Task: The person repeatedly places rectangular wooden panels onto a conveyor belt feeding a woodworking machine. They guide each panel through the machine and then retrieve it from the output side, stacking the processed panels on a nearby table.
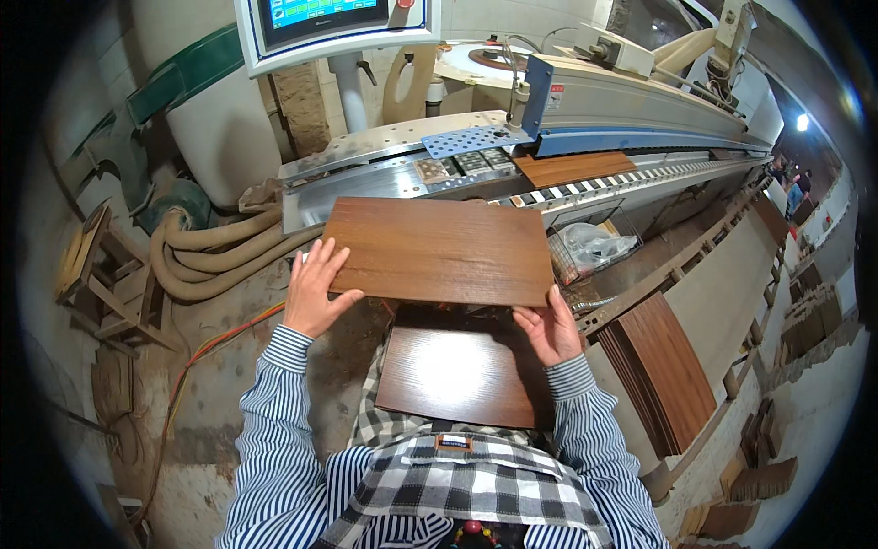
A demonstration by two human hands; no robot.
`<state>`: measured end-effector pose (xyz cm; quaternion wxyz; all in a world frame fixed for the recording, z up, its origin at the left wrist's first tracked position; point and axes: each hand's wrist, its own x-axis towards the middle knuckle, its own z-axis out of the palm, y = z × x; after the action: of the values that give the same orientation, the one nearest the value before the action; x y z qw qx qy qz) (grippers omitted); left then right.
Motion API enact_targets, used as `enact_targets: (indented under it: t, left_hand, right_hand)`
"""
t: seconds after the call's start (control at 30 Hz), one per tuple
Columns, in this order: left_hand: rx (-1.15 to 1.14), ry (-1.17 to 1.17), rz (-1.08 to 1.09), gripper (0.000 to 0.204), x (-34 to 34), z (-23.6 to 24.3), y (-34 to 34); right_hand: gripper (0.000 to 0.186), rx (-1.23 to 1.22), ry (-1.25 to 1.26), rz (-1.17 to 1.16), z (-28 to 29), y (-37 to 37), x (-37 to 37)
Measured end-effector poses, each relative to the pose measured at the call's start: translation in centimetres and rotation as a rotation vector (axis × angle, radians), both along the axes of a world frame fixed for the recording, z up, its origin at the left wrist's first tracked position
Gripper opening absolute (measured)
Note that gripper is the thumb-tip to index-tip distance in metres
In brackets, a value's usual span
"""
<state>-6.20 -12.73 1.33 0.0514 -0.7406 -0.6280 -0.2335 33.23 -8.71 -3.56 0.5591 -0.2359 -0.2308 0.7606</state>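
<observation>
Before the machine (631, 108), the panel (439, 252) is held at opposite ends by the left hand (318, 291) and right hand (554, 331), underside contact unclear; judged stiff and light, it is best edge-gripped.

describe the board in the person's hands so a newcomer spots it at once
Find the long grey and blue machine at upper right. Below its near end is a brown wood-grain board between the left hand and right hand. Unlike the shiny board lower down and the stack at right, both hands hold it.
</observation>
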Motion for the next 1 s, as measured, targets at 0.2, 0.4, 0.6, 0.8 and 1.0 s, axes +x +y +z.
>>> enact_targets:
  t: [0.2, 0.4, 0.6, 0.8, 1.0]
  left_hand:
    - [0.055, 0.018, 0.184, 0.070, -1.7, -0.9, 2.3]
    - [0.017, -0.020, 0.327, 0.073, -0.6, -0.1, 5.7]
    - [-0.064, -0.047, 0.447, 0.074, 0.4, 0.9, 7.9]
    - [-0.098, -0.067, 0.426, 0.073, 0.6, 0.7, 8.4]
    - [-0.067, -0.031, 0.377, 0.065, -2.1, -0.1, 7.0]
  right_hand:
    - [0.048, 0.083, -0.245, -0.058, 2.0, -1.5, -1.0]
    - [0.037, 0.330, -1.102, -0.490, -3.2, -8.3, 5.6]
    - [0.043, 0.250, -1.788, -0.612, -6.9, -14.9, 8.4]
    - [0.044, 0.066, -1.818, -0.518, -7.6, -14.9, 7.8]
    - [0.037, 0.003, -1.968, -0.656, -7.7, -13.3, 8.2]
